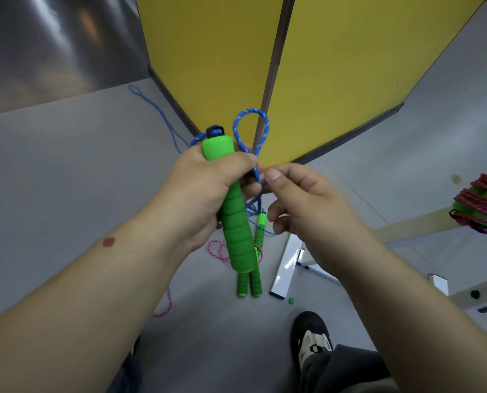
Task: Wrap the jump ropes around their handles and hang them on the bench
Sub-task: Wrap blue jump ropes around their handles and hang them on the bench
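Observation:
My left hand (205,182) grips a green foam handle (236,231) held upright, with a black cap on top. The blue rope (250,129) makes a loop above the handle. My right hand (296,194) pinches that rope just right of the handle. More blue rope trails over the floor to the far left (157,109). On the floor below lie other green handles (250,282) and a pink rope (219,251). At the right edge a wrapped pink rope on green handles (483,202) hangs on the bench.
Yellow panels (335,66) with dark bases stand ahead. A white bench frame (284,268) and pale beam (406,231) are on the right. My black and white shoe (310,338) is on the grey floor. A small green piece (291,300) lies near the frame.

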The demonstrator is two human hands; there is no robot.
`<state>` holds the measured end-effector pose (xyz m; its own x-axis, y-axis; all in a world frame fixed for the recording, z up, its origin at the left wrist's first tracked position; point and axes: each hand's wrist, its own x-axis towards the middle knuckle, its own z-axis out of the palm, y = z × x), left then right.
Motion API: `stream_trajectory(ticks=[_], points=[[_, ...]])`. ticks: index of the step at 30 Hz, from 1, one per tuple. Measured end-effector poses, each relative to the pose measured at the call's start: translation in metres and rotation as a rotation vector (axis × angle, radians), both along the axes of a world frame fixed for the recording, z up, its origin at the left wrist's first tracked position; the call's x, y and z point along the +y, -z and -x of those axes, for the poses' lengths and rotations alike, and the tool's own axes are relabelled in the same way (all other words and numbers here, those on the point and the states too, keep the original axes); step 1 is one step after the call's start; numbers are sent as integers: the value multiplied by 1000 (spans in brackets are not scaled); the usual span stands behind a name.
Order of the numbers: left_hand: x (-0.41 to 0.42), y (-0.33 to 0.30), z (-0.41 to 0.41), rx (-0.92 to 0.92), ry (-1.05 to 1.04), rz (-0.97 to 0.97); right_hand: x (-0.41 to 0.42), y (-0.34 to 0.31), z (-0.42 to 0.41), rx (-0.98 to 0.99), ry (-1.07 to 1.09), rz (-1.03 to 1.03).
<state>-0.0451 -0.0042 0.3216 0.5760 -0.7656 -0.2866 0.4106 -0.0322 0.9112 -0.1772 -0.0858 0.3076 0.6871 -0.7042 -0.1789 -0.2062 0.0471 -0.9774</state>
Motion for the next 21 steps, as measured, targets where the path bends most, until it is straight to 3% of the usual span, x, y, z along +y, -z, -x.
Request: stream_trajectory(ticks=[6, 10, 13, 18, 21], points=[[-1, -7, -8, 250, -137, 95, 7, 8, 0, 173, -149, 148], [0, -8, -6, 365, -129, 77, 12, 7, -3, 127, -87, 185], [1, -8, -6, 378, -91, 46, 11, 4, -3, 90, -13, 197], [1, -8, -6, 378, -108, 38, 14, -1, -1, 128, -85, 269], [2, -7, -8, 262, -143, 17, 18, -8, -2, 4, -63, 246]])
